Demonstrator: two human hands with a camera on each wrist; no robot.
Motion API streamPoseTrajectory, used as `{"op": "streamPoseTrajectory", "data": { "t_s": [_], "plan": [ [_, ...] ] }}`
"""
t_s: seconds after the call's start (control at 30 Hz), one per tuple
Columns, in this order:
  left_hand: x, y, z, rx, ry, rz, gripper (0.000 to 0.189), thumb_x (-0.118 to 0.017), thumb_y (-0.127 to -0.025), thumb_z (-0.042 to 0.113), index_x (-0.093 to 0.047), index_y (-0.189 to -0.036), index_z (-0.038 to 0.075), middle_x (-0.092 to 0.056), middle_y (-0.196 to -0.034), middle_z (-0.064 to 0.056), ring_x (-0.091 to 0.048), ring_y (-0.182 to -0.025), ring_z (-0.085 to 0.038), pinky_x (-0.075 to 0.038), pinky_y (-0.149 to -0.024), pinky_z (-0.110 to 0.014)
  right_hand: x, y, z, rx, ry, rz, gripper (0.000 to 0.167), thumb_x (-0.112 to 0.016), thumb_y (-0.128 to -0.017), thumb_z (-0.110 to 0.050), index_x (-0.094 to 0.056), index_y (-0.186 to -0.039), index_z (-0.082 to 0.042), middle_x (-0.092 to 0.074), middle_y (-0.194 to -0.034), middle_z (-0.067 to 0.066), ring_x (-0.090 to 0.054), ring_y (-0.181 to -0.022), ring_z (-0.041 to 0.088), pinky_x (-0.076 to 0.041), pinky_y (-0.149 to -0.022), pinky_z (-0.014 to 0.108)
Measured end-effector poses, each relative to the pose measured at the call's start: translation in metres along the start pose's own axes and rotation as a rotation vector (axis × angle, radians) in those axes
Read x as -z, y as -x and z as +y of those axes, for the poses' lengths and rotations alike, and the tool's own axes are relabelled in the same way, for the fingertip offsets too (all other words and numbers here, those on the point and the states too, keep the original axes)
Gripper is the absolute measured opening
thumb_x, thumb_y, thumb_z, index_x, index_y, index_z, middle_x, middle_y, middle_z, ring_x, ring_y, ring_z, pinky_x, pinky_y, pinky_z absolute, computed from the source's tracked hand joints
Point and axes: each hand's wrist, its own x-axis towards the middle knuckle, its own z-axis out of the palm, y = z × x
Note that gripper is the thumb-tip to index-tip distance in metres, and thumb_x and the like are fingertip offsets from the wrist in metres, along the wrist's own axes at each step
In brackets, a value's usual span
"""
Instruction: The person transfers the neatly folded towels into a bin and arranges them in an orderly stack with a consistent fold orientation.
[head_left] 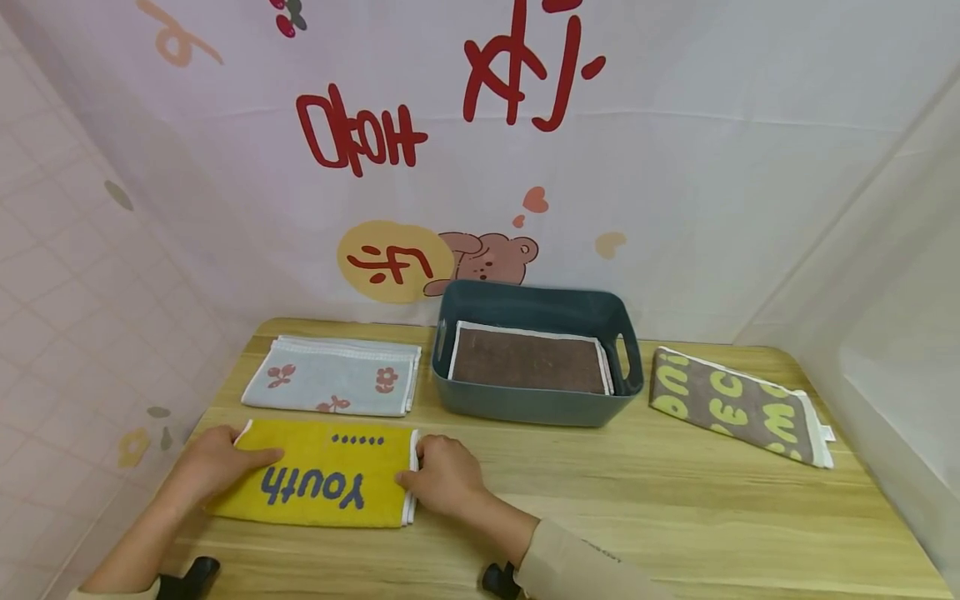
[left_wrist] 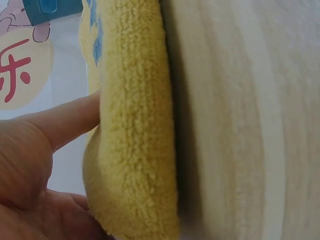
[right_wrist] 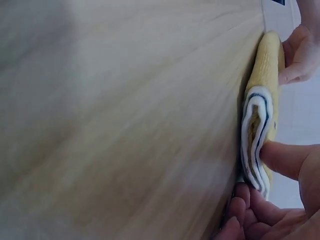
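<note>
A folded yellow towel (head_left: 315, 450) with blue "Youth" lettering lies flat at the front left of the table. My left hand (head_left: 217, 465) grips its left end, thumb on top and the other fingers mostly hidden by the cloth. At the opposite end my right hand (head_left: 448, 477) pinches the white-edged side, thumb above. In the right wrist view the right fingers (right_wrist: 240, 200) curl under the stacked white hems of the towel (right_wrist: 257, 135). The left wrist view shows the thick yellow fold close up, with the left thumb (left_wrist: 70, 117) pressed against it.
Behind the yellow towel lies a folded pale blue towel (head_left: 333, 379) with pink flowers. A dark teal basket (head_left: 525, 408) at the back middle holds a folded brown towel (head_left: 528, 360). A grey-brown towel with green letters (head_left: 738, 408) lies at the right. A printed curtain (head_left: 675, 167) hangs behind the table.
</note>
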Motion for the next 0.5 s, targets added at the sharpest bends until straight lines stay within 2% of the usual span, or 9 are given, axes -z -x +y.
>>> {"op": "streamPoseTrajectory", "data": {
  "t_s": [0.13, 0.33, 0.5],
  "plan": [
    [-0.0007, 0.0003, 0.0003, -0.004, 0.058, -0.012, 0.059, -0.078, -0.092, 0.046, -0.063, -0.104, -0.009, -0.065, -0.074, -0.007, -0.06, -0.063, -0.021, -0.049, -0.059, -0.036, -0.0007, 0.0015, -0.004, -0.025, -0.098, 0.009, 0.028, -0.085, -0.087, -0.021, -0.06, -0.082, -0.011, -0.052, -0.065, -0.004, -0.047, -0.057, 0.012, -0.035, -0.053, 0.026],
    [-0.0005, 0.0026, 0.003, 0.01, 0.125, -0.019, 0.062, -0.078, -0.093, 0.039, -0.057, -0.114, -0.015, -0.067, -0.077, -0.007, -0.064, -0.063, -0.021, -0.053, -0.058, -0.036, -0.0028, 0.0007, -0.0077, -0.086, -0.384, -0.033, 0.024, -0.083, -0.089, -0.01, -0.068, -0.104, 0.003, -0.063, -0.074, -0.001, -0.059, -0.063, 0.011, -0.049, -0.057, 0.025],
    [0.0009, 0.0045, 0.0042, 0.027, 0.206, -0.029, 0.06, -0.078, -0.094, 0.033, -0.052, -0.113, -0.018, -0.069, -0.079, -0.009, -0.067, -0.063, -0.02, -0.056, -0.057, -0.035, -0.0041, 0.0008, -0.0108, -0.14, -0.539, -0.077, 0.022, -0.081, -0.091, -0.008, -0.071, -0.107, 0.003, -0.07, -0.077, 0.001, -0.067, -0.066, 0.012, -0.053, -0.059, 0.025]
  ]
}}
